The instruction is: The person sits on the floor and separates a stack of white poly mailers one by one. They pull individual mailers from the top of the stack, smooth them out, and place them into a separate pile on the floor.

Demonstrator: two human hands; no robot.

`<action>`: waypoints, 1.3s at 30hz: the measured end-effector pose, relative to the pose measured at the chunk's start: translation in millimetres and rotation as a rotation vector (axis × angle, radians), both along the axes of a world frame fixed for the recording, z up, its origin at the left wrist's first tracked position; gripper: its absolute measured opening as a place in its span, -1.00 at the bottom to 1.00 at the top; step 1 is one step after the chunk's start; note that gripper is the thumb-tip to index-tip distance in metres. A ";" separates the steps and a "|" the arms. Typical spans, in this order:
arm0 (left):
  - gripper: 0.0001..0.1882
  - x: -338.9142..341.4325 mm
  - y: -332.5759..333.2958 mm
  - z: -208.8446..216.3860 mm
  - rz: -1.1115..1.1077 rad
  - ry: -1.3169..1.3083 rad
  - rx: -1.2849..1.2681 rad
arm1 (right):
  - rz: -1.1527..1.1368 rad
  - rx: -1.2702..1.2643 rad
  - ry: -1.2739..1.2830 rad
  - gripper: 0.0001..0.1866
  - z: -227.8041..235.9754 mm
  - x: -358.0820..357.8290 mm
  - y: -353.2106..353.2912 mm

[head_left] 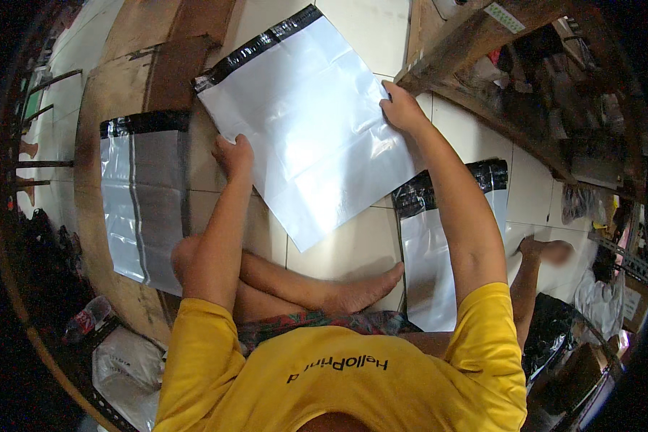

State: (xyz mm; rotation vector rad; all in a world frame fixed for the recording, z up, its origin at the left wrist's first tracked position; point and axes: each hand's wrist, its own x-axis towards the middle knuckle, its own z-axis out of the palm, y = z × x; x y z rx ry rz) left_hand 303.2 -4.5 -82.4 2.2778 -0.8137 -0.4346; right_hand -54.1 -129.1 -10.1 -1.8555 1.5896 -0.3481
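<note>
A large white plastic mailer bag with a black strip along its far edge is held up, tilted, over the floor in front of me. My left hand pinches its left edge, thumb on top. Its right edge is gripped by my right hand, with the fingers partly hidden beneath the sheet. To the left lie more white mailer bags with a black top band, flat on a brown board. Beneath my right forearm rest other mailer bags of the same look, partly covered by the arm.
The brown board runs along the left side. A wooden shelf with cluttered goods stands at the far right. A plastic bottle lies at lower left near a filled translucent bag. My crossed leg rests on the tiles.
</note>
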 end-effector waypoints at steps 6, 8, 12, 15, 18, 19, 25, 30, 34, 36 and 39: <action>-0.29 -6.9 -9.5 -0.1 0.009 -0.060 0.102 | -0.004 0.050 0.081 -0.40 12.2 1.6 8.7; -0.30 1.8 -10.4 -0.3 0.008 -0.176 0.017 | -0.088 -0.061 0.106 -0.40 37.2 9.9 24.3; -0.36 8.7 -25.7 67.6 -0.334 -0.283 -0.305 | -0.380 -0.132 -0.045 -0.66 69.3 6.2 108.4; -0.42 18.1 -108.2 64.2 -0.648 -0.328 -0.439 | -0.575 0.350 -0.317 -0.51 3.9 -3.6 242.8; -0.37 29.0 -198.4 46.9 -0.730 -0.646 -0.324 | -0.533 0.434 -0.295 -0.33 3.2 28.9 311.6; -0.33 35.8 -225.8 35.0 -0.749 -0.754 -0.283 | -0.593 0.418 -0.260 -0.32 -3.5 37.9 313.5; -0.25 55.1 -306.7 3.5 -0.954 -0.588 0.356 | -0.852 0.428 -0.387 -0.37 -20.6 59.8 301.8; -0.31 15.1 -274.0 35.4 -0.942 -0.499 0.357 | -0.813 0.468 -0.386 -0.51 -10.8 70.2 281.1; -0.25 20.4 -258.2 41.9 -0.981 -0.530 0.233 | -0.844 0.420 -0.481 -0.63 -12.8 80.3 277.2; -0.20 32.0 -258.3 33.3 -0.997 -0.523 0.173 | -0.844 0.442 -0.496 -0.63 -7.2 79.0 274.7; -0.13 34.9 -263.3 31.2 -1.030 -0.473 0.204 | -0.850 0.441 -0.510 -0.64 -5.3 78.6 273.2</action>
